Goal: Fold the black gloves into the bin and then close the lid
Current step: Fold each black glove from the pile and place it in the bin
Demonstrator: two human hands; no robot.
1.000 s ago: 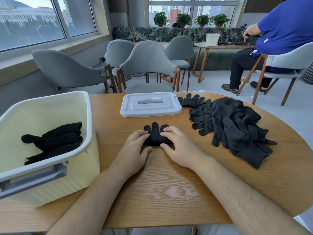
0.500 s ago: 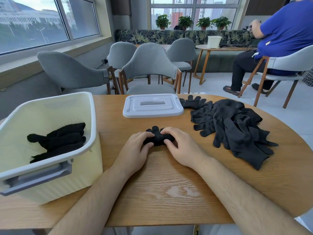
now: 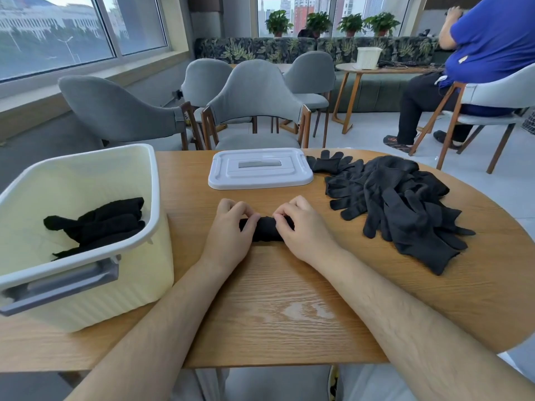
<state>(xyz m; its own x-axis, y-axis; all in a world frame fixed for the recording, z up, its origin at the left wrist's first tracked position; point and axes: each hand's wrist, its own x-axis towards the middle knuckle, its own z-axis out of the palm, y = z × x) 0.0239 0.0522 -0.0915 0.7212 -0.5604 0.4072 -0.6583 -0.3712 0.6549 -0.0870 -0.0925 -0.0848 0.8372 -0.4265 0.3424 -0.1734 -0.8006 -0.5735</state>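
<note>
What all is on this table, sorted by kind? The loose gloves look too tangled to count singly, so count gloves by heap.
Bin: 1, pale yellow.
Lid: 1, white, lying flat off the bin.
Black glove lots: 3, namely folded gloves in the bin, rolled glove pinched by left hand and right hand, loose pile.
Total: 5.

I see black gloves [image 3: 405, 204], a pale yellow bin [image 3: 130, 285] with a grey handle [image 3: 63, 285], and a white lid [image 3: 260, 180]. The table [image 3: 275, 299] shows light wood grain.
</note>
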